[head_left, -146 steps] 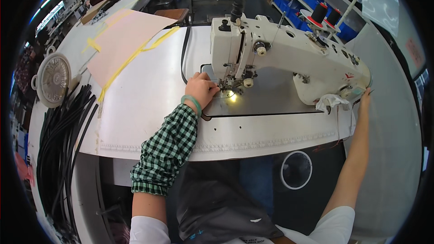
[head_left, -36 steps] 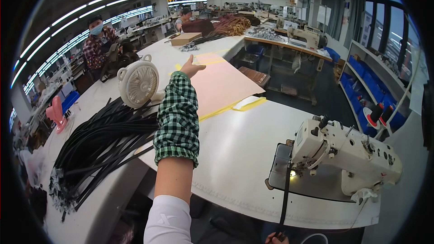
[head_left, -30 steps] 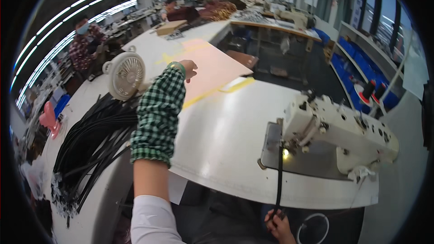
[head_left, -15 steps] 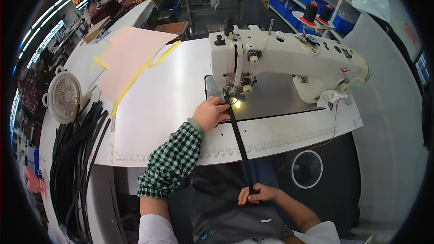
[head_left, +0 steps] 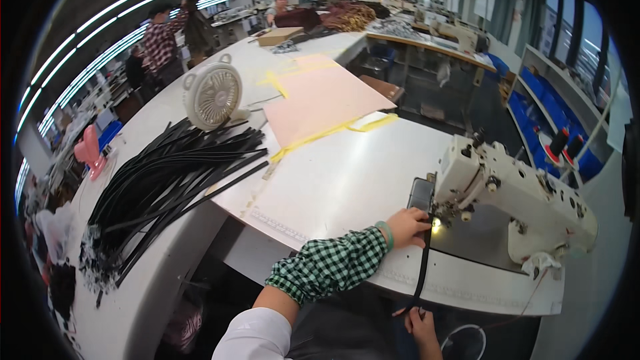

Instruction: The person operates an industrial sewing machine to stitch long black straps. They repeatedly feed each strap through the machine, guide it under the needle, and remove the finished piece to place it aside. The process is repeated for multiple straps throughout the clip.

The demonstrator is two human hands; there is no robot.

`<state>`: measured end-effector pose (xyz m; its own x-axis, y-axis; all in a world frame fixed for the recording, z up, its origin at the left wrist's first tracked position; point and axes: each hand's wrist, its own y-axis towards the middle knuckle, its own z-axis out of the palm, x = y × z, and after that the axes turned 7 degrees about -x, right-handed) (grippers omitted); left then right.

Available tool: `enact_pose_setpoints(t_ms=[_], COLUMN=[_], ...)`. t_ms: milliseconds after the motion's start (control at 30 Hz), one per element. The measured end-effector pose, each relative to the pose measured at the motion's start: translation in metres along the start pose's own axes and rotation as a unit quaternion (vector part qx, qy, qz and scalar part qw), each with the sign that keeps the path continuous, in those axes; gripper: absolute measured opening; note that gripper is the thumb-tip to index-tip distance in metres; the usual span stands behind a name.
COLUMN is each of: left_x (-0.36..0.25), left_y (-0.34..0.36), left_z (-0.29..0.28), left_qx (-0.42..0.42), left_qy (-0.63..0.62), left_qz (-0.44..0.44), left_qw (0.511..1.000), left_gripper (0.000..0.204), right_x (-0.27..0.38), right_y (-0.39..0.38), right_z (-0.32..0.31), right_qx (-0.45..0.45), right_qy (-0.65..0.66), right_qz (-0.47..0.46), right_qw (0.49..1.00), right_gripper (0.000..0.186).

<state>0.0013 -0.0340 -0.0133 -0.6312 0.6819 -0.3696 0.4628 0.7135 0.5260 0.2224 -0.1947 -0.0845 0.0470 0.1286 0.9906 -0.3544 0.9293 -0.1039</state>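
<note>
A narrow black strip (head_left: pixel 422 270) runs from beneath the head of a white sewing machine (head_left: pixel 520 190) down past the front edge of the table. Beside the lit needle area, my left hand (head_left: pixel 407 228) has its fingers closed on the strip's upper part. A green checked sleeve cover (head_left: pixel 330 267) is on that arm. Below the table edge, my right hand (head_left: pixel 420 323) grips the strip's lower stretch, fingers bent around it. The strip hangs fairly straight between both hands. The needle itself is too small to make out.
A heap of black strips (head_left: pixel 167 180) lies to the left, with a round white fan (head_left: pixel 217 97) behind it. Pink sheet material (head_left: pixel 327 97) with yellow tape lies on the table (head_left: pixel 353 167). Thread spools (head_left: pixel 559 141) stand right. Two people are farther off, at left and back.
My view has swung left and up, so the machine and both hands appear farther right. The black strip heap and distant people show more fully. Both hands stay on the strip.
</note>
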Motion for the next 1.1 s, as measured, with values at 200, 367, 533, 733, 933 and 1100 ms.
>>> enact_pose_setpoints(t_ms=[200, 367, 533, 733, 933, 1100], left_x=[0.002, 0.001, 0.008, 0.009, 0.01, 0.013], left_y=[-0.005, 0.003, 0.001, 0.0, 0.0, 0.004], left_z=[-0.002, 0.001, 0.009, 0.012, 0.019, 0.022], left_qx=[0.036, 0.03, 0.015, 0.012, -0.006, 0.004], left_qy=[0.002, -0.021, -0.012, -0.007, -0.012, -0.007], left_qz=[-0.049, -0.043, -0.034, -0.03, -0.026, -0.032], left_qw=[0.998, 0.998, 0.999, 0.999, 1.0, 0.999], left_gripper=[0.047, 0.048, 0.05, 0.052, 0.05, 0.049], right_x=[0.107, 0.113, 0.117, 0.108, 0.107, 0.109], right_y=[0.022, 0.062, 0.085, 0.11, 0.105, 0.111], right_z=[0.008, 0.0, -0.002, -0.007, -0.004, -0.008], right_qx=[-0.052, 0.076, 0.141, 0.104, 0.095, 0.109], right_qy=[-0.46, -0.493, -0.489, -0.468, -0.47, -0.453], right_qz=[-0.409, -0.431, -0.463, -0.482, -0.47, -0.492], right_qw=[0.786, 0.752, 0.725, 0.733, 0.741, 0.735], right_gripper=[0.021, 0.024, 0.02, 0.019, 0.016, 0.017])
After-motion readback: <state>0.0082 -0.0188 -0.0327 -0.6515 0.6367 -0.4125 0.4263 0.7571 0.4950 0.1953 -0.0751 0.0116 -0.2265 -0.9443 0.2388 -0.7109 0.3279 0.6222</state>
